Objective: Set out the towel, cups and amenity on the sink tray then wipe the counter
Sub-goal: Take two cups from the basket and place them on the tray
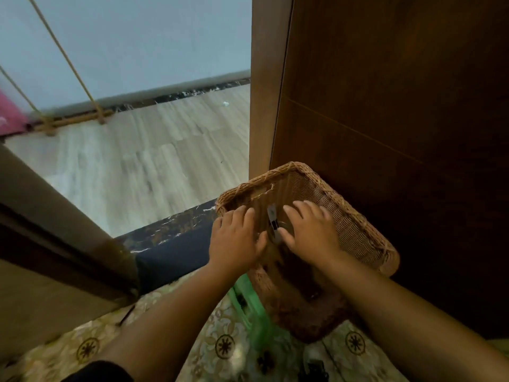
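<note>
Hands reaching into a wicker basket [358, 230] on the floor: left hand [237, 238] and right hand [311, 235] both have fingers spread and released, grasping nothing. A small pale amenity item [272, 216] lies between the fingers, inside the basket. Best practice, judged from here: pinch it firmly and lift straight out, clear of the rim.

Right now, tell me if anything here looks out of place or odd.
A small white scrap lies alone on the wood floor near the far wall, like dropped litter. Both hands, left hand and right hand, reach into the wicker basket, which looks intact. Nothing looks spilled.
</note>
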Demonstrator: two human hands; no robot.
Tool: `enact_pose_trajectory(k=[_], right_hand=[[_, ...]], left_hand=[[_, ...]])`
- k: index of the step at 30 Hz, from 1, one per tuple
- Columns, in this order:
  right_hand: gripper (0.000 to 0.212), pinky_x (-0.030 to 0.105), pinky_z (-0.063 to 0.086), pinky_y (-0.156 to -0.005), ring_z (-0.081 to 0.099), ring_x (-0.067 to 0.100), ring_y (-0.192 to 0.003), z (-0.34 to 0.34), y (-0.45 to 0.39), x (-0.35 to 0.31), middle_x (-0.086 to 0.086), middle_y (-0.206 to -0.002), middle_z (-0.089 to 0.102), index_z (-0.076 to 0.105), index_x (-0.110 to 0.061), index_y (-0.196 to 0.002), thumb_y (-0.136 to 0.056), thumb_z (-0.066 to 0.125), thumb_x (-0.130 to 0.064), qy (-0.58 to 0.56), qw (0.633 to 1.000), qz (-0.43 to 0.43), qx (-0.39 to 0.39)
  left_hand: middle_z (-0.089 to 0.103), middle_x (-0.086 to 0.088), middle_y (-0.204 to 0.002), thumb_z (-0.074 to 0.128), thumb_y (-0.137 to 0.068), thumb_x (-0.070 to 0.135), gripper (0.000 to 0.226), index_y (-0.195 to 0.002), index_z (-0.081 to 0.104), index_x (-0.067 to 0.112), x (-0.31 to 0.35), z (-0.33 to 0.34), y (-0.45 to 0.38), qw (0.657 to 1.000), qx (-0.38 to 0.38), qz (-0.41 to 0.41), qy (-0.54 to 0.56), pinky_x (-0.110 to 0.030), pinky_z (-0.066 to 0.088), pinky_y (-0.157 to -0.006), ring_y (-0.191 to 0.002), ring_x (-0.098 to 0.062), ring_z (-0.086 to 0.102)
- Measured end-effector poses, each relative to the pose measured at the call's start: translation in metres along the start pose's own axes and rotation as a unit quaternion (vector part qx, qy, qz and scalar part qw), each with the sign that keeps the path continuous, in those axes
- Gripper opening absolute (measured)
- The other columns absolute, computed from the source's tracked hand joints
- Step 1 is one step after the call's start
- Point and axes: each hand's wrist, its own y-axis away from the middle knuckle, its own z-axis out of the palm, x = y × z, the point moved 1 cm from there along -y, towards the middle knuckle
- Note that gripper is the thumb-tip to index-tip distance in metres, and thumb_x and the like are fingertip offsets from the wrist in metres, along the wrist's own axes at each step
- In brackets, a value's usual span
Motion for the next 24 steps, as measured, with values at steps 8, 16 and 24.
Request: enact_pose_trajectory(k=[8,16,24], right_hand=[[0.063,0.048,0.032,-0.105,0.040,0.024,-0.132,0.072,-0.047,0.092,0.004,-0.141,0.050,0.043,-0.021,-0.139,-0.088,0.045,-0.058,-0.040,0.990,-0.084,-0.104],[0.070,0.045,0.031,-0.108,0.035,0.025,-0.135,0.188,-0.071,0.108,0.006,-0.146,0.041,0.034,-0.017,-0.143,-0.088,0.051,-0.057,-0.100,0.974,-0.047,-0.195],[0.089,0.045,0.025,-0.112,0.022,0.036,-0.141,0.298,-0.092,0.112,0.017,-0.157,0.019,0.017,-0.009,-0.151,-0.086,0.063,-0.050,-0.202,0.950,0.049,-0.232]], left_hand=[[0.056,-0.007,-0.136,0.039,-0.087,0.060,0.063,-0.133,0.047,0.018,0.067,0.078,-0.039,0.982,-0.001,-0.181,0.044,-0.044,0.044,-0.099,-0.123,-0.026,0.052],[0.053,-0.013,-0.131,0.049,-0.088,0.055,0.061,-0.132,0.046,0.013,0.055,0.192,-0.061,0.904,-0.103,-0.407,0.081,-0.046,0.042,-0.093,-0.118,-0.032,0.050],[0.031,-0.013,-0.155,0.062,-0.083,0.058,0.089,-0.148,0.026,0.010,0.051,0.298,-0.068,0.809,-0.057,-0.569,0.135,-0.048,0.037,-0.104,-0.138,-0.033,0.034]])
